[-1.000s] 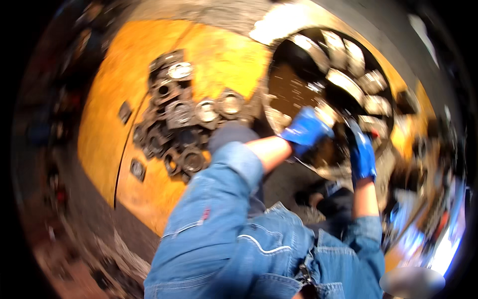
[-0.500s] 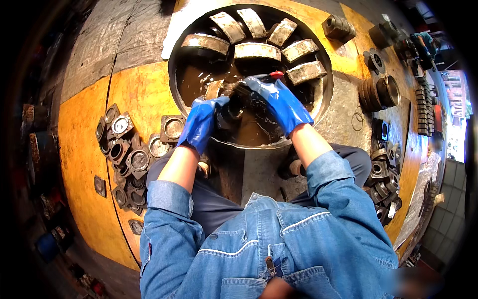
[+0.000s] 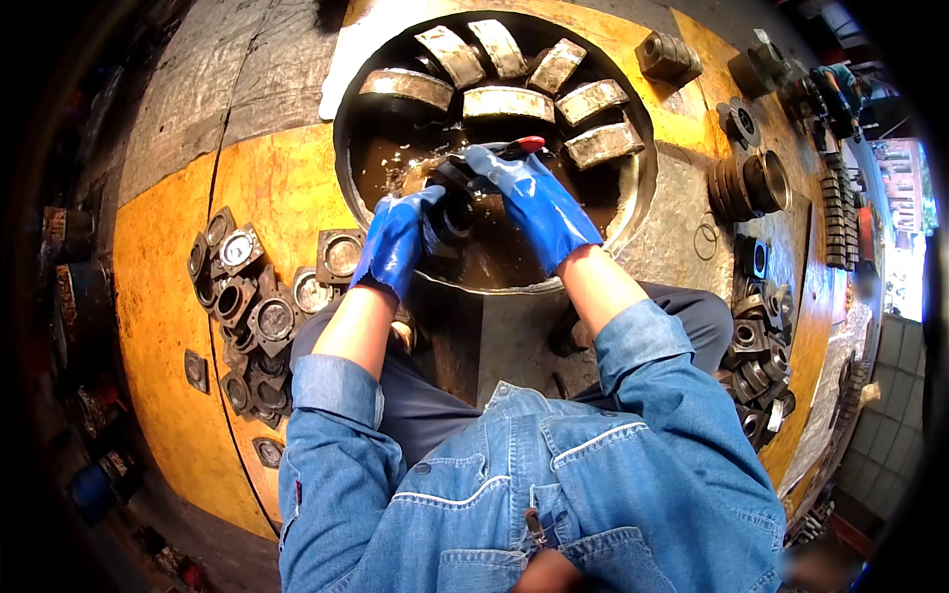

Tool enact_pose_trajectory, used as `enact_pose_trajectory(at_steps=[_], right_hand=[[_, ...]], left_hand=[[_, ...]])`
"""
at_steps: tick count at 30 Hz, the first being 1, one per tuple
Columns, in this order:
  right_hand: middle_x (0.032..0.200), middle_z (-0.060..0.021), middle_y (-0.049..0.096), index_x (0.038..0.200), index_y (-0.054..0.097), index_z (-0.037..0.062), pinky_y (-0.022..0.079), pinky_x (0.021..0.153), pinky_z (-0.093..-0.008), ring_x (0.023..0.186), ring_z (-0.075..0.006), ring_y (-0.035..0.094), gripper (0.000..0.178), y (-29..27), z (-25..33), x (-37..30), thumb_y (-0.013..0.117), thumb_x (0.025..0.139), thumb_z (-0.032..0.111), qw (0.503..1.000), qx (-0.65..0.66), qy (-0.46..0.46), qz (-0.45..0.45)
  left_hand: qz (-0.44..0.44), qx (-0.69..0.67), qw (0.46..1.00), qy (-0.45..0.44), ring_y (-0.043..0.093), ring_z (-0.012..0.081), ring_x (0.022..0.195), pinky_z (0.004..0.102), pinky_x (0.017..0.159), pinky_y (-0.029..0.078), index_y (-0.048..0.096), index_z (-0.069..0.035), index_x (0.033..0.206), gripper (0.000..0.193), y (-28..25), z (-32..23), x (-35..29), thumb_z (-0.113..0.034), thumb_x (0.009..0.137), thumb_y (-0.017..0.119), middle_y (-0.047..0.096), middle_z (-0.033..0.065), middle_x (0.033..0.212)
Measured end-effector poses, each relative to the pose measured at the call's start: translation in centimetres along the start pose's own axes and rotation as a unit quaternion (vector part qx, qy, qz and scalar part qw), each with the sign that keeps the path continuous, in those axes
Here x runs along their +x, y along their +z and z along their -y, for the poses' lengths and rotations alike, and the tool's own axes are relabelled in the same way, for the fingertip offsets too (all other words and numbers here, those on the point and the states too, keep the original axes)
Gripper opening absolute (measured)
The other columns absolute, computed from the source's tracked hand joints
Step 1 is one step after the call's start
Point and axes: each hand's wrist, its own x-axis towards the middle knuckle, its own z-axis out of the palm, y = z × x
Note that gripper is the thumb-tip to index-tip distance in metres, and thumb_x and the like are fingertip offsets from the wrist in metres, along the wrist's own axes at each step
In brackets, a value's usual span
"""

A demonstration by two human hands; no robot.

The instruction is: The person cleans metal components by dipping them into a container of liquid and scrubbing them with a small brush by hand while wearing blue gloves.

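Blue-gloved left hand (image 3: pixel 393 237): clenched on the edge of a dark metal part (image 3: pixel 453 211).
Metal part: held inside the round tub (image 3: pixel 499 291), above brown liquid (image 3: pixel 506 259).
Blue-gloved right hand (image 3: pixel 539 206): wrapped around a red-ended tool (image 3: pixel 531 144); its working end cannot be made out.
Curved blocks (image 3: pixel 509 102): set along the tub's far side.
Square rings (image 3: pixel 274 319): heaped at left on yellow floor (image 3: pixel 158 252).

The blue gloves (image 3: pixel 550 211) look smooth, rubbery and wetly glossy, the brown liquid (image 3: pixel 380 156) shines murkily inside the dark metal tub (image 3: pixel 504 292), the curved metal blocks (image 3: pixel 509 103) are rough and scuffed, the flanged parts (image 3: pixel 273 318) dull, grimy metal, and the denim jacket (image 3: pixel 395 524) matt, woven cloth.
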Motion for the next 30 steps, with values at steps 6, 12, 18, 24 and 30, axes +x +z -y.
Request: enact_pose_trajectory(at_steps=[6, 12, 18, 24, 30], right_hand=[[0.132, -0.0172, 0.075, 0.128, 0.073, 0.0021, 0.053, 0.106, -0.0389, 0.123, -0.0284, 0.070, 0.035, -1.1, -1.6, 1.1, 0.063, 0.102, 0.024, 0.989, -0.136, 0.066, -0.001], [0.129, -0.0170, 0.076, 0.125, 0.075, 0.0022, 0.054, 0.104, -0.0387, 0.121, -0.0283, 0.072, 0.036, -2.3, -2.2, 2.1, 0.066, 0.101, 0.027, 0.981, -0.160, 0.105, 0.017], [0.098, -0.0067, 0.077, 0.108, 0.078, 0.0056, 0.055, 0.086, -0.0349, 0.091, -0.0142, 0.068, 0.029, -1.2, 4.6, -3.9, 0.069, 0.099, 0.032, 0.987, 0.126, -0.099, -0.005], [0.084, 0.0037, 0.072, 0.099, 0.079, 0.0063, 0.052, 0.070, -0.0250, 0.077, -0.0066, 0.062, 0.012, 4.6, 0.8, -1.3, 0.074, 0.095, 0.017, 0.950, 0.244, -0.177, 0.083], [0.097, -0.0139, 0.077, 0.098, 0.077, 0.0102, 0.060, 0.081, -0.0458, 0.093, -0.0392, 0.073, 0.012, 3.4, -0.2, -6.3, 0.071, 0.093, 0.020, 0.898, -0.093, -0.428, 0.044]], left_hand=[[-0.028, -0.118, 0.988, -0.092, 0.073, 0.0185, 0.109, 0.0305, 0.098, 0.056, 0.075, 0.007, 0.127, 0.040, 0.2, -0.8, -0.3, -0.023, 0.104, 0.063, 0.079, 0.0143, 0.120], [-0.037, 0.122, 0.992, 0.011, 0.072, 0.0335, 0.120, 0.0404, 0.103, 0.055, 0.071, -0.001, 0.136, 0.038, -0.6, 0.2, -0.3, -0.021, 0.108, 0.055, 0.076, 0.0228, 0.126], [-0.088, 0.341, 0.936, 0.012, 0.067, 0.0450, 0.125, 0.0470, 0.106, 0.053, 0.060, -0.002, 0.146, 0.041, -1.2, -0.4, -0.9, -0.016, 0.110, 0.046, 0.068, 0.0303, 0.134], [-0.090, 0.331, 0.939, -0.019, 0.069, 0.0438, 0.122, 0.0457, 0.107, 0.052, 0.054, 0.001, 0.151, 0.042, -1.1, 0.2, -0.5, -0.018, 0.116, 0.039, 0.069, 0.0318, 0.132], [-0.122, 0.257, 0.956, -0.066, 0.070, 0.0387, 0.123, 0.0450, 0.107, 0.051, 0.062, 0.003, 0.143, 0.052, -1.4, 1.3, -0.1, -0.035, 0.118, 0.036, 0.069, 0.0306, 0.134]])
